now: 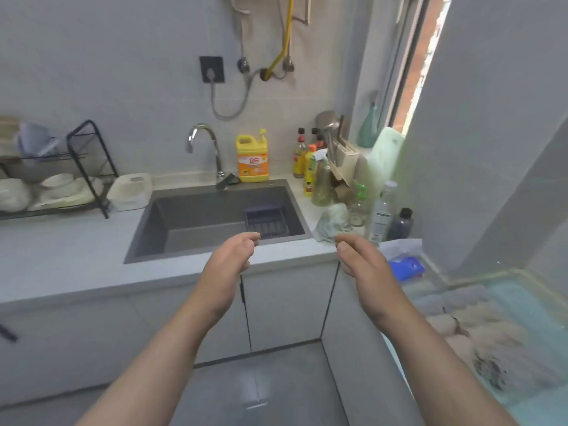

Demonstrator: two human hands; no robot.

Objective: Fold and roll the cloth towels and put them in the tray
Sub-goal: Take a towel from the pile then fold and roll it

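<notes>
The left hand (235, 255) and the right hand (358, 256) hung before the desk (61, 250) edge, each with fingers loosely curled and holding nothing. A crumpled pale cloth towel (333, 222) lay on the desk just right of the sink (190, 229), just beyond the right hand's fingertips; contact could not be told. A white tray (130, 192) stood left of the sink, well apart from both hands.

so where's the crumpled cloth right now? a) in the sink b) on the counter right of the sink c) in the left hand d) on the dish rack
b: the cloth lies crumpled on the counter just past the right edge of the sink.
</notes>
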